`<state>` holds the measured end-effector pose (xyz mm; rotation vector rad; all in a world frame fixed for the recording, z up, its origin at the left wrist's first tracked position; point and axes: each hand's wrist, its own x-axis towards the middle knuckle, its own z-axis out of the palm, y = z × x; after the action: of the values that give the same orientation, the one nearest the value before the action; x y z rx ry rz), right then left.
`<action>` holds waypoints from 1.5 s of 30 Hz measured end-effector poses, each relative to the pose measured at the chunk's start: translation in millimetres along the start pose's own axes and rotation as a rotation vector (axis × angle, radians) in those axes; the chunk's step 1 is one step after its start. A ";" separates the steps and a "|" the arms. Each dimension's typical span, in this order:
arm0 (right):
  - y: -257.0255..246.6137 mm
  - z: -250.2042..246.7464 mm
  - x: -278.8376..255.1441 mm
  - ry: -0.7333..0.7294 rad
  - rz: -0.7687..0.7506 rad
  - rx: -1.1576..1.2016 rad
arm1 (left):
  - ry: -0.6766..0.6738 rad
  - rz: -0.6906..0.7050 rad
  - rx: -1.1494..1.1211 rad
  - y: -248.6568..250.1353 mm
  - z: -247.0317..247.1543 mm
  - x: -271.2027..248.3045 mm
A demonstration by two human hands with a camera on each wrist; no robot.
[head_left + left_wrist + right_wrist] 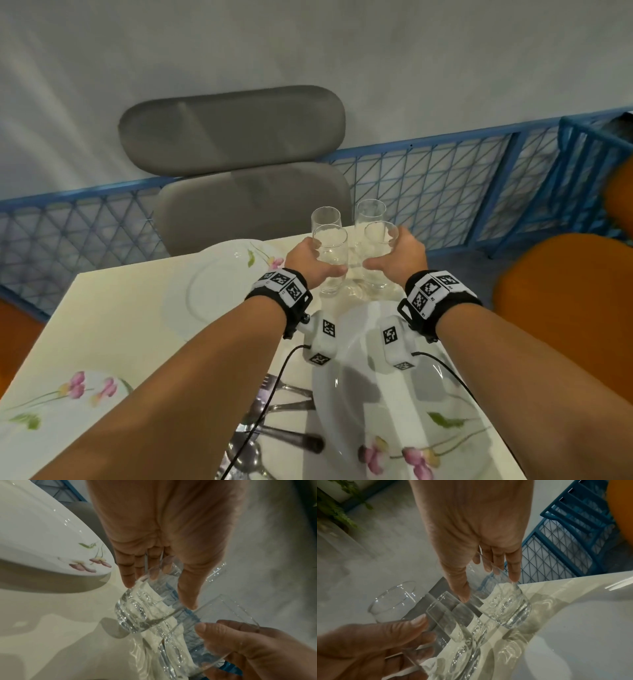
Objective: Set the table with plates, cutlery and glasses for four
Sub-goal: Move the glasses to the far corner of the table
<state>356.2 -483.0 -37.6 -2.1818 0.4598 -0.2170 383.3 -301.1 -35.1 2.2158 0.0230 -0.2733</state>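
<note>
**A:** How many of each thing are on the cream glossy desk [113, 308]?

**B:** Three white round china plates with pink flower prints show, counted left to right: one cut by the near-left edge [51, 404], one at the far side in front of the grey padded chair [212, 291], and one near-right under the forearms [394, 411]. Between the near plates lies a heap of steel cutlery [274, 421]; the pieces overlap too much to count. There are four clear straight-sided drinking glasses, clustered at the far edge.

**A:** Is anything in the plates or glasses?

**B:** The plates carry nothing. All four glasses look empty, with thick clear bases.

**A:** And the hands?

**B:** The left hand [308, 262] reaches forward, palm inward, and holds the near-left glass [330, 260]: the thumb crosses its near side, and in the left wrist view the fingers [130, 568] curl round its far side. Its base sits just above or on the desk; which cannot be told. The right hand [400, 258] mirrors it on the near-right glass [380, 257], thumb in front, fingers [513, 568] wrapped round the outer wall near the rim.

**A:** The other two glasses?

**B:** The far-left glass [326, 216] and far-right glass [370, 210] stand upright just behind the held pair, untouched.

**A:** Anything around the desk?

**B:** A blue wire-mesh fence [445, 181] behind the chair, and an orange rounded seat [561, 284] at the right.
</note>
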 end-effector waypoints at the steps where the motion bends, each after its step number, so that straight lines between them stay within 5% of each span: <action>1: 1.4 1.1 3.2 -0.005 0.002 -0.002 | 0.008 -0.008 0.010 1.3 3.4 1.4; 45: 9.8 15.0 20.9 -0.049 0.081 0.004 | 0.055 -0.066 0.024 0.6 35.4 15.8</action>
<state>377.6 -485.8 -54.7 -2.1548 0.5190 -0.1196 392.1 -330.5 -58.8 2.2491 0.1233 -0.2497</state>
